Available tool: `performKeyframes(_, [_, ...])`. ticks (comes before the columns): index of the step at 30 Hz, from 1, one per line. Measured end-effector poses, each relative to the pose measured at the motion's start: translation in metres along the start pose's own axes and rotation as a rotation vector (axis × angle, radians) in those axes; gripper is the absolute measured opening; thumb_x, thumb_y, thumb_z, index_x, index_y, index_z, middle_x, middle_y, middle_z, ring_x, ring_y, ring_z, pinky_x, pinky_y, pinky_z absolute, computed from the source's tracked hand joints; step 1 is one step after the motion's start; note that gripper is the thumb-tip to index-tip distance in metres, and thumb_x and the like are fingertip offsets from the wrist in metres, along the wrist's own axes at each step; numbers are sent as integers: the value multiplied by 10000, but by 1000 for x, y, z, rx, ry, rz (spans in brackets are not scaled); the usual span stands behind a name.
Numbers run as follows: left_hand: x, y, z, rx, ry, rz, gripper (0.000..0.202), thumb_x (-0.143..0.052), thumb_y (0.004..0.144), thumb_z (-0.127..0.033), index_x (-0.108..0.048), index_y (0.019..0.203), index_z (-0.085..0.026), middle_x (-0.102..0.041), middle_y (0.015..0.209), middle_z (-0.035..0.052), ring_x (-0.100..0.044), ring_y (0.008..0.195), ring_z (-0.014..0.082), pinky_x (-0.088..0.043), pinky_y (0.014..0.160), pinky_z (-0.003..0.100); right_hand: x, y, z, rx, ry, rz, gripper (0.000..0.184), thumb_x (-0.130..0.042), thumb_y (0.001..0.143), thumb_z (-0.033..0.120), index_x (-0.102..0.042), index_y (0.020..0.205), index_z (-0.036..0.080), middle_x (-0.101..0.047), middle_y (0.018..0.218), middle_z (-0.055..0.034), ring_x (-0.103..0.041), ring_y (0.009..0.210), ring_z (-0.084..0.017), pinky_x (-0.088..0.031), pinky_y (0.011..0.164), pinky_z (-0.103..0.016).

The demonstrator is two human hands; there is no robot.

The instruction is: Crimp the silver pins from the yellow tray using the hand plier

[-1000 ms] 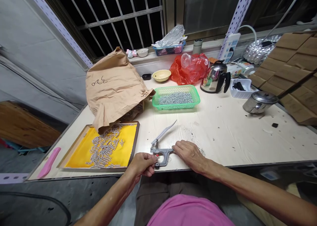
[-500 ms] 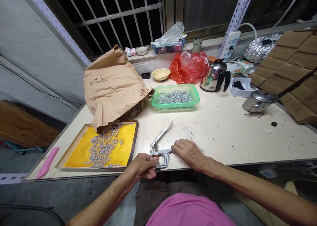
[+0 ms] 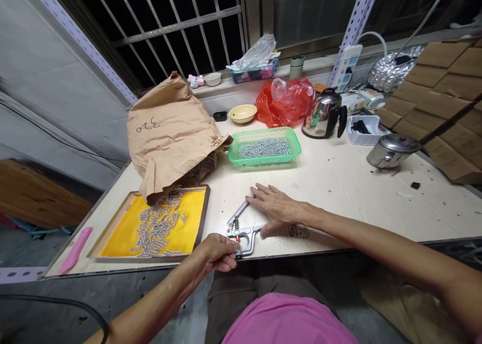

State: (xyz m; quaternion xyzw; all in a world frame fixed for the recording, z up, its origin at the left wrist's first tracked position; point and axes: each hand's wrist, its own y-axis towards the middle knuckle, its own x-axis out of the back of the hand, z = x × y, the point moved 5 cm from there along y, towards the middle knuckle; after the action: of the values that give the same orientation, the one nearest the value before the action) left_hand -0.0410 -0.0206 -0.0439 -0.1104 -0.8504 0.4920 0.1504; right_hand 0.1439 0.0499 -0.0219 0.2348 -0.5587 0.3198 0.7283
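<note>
Working at a grey hand press [image 3: 250, 230] lying between the two hands: pinching the left hand [image 3: 218, 251] closed beside its red part [image 3: 238, 239] (impossible to make out any piece in that pinch) and spreading the right hand [image 3: 276, 208] open near the raised lever [image 3: 238, 213]. Apparently sitting mid-cycle, with the lever not yet squeezed down. Facing plenty more, by the look of it: loose metal pieces [image 3: 156, 231] strewn over a yellow-lined tray [image 3: 204, 216] left of the left hand. Also showing a heap of small metal bits [image 3: 263, 148] in a green basket [image 3: 259, 161] beyond both hands, without revealing done from undone.
</note>
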Motion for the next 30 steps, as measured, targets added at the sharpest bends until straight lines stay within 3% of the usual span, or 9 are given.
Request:
performKeyframes(6, [-1,0,1,0,-7,-14,397,-849,480,-377,-568,583,-116,-576,428,-15,-540,340,97,-404,348,172,4,13,2,57,-58,-22,910,-656,583,702,-477,1230,87,-537,1122,-164,-463,1041,-309,-310,957,-498])
performKeyframes(12, [-1,1,4,10,-27,-13,416,-842,472,-398,-584,649,-123,-581,459,-22,-558,387,103,-413,394,186,13,4,13,1,-87,-5,651,-734,620,581,-578,1027,98,-566,982,-131,-483,926,-264,-405,799,-376])
performKeyframes(14, [1,-3,7,-12,27,-24,405,-796,534,-457,-575,638,-134,-570,458,-20,-540,377,103,-394,402,197,14,0,15,-32,-69,10,563,-750,640,529,-591,982,112,-566,957,-118,-486,910,-253,-410,742,-344])
performKeyframes(16, [6,-9,4,-123,195,-125,399,-695,646,-522,-561,602,-148,-533,432,-21,-508,351,108,-366,406,212,15,-3,18,-57,-55,10,491,-748,671,487,-596,958,119,-564,953,-110,-487,906,-242,-407,724,-330])
performKeyframes(18, [8,-20,-7,-360,438,-326,371,-606,738,-510,-586,623,-159,-549,482,-1,-545,418,137,-390,457,238,14,-6,21,-67,-45,-1,441,-741,697,455,-595,943,119,-563,954,-106,-487,908,-236,-407,725,-324])
performKeyframes(21, [-7,-36,-30,-789,771,-549,218,-567,803,-375,-650,854,-180,-647,805,61,-628,782,214,-478,699,317,12,-9,23,-75,-35,-27,412,-738,708,433,-592,925,115,-562,950,-104,-485,912,-238,-411,739,-327])
performKeyframes(23, [-24,-36,-40,-999,932,-567,267,-562,811,-295,-608,1049,-182,-620,1070,96,-557,1041,258,-453,880,393,10,-10,23,-81,-39,-36,417,-736,713,416,-588,951,106,-557,971,-115,-480,929,-248,-415,760,-341])
performKeyframes(25, [-35,-27,-46,-1106,1038,-552,393,-568,805,-253,-526,1184,-161,-540,1243,126,-460,1191,286,-399,981,450,9,-11,20,-58,-36,-24,460,-742,706,387,-574,1020,96,-550,1003,-124,-470,950,-254,-417,777,-350])
performKeyframes(30, [-40,-6,-55,-1093,1134,-445,497,-545,821,-253,-407,1282,-129,-502,1278,161,-466,1177,276,-408,981,449,11,-19,9,-111,12,16,598,-776,625,471,-566,1043,98,-538,1023,-125,-464,931,-255,-421,754,-345])
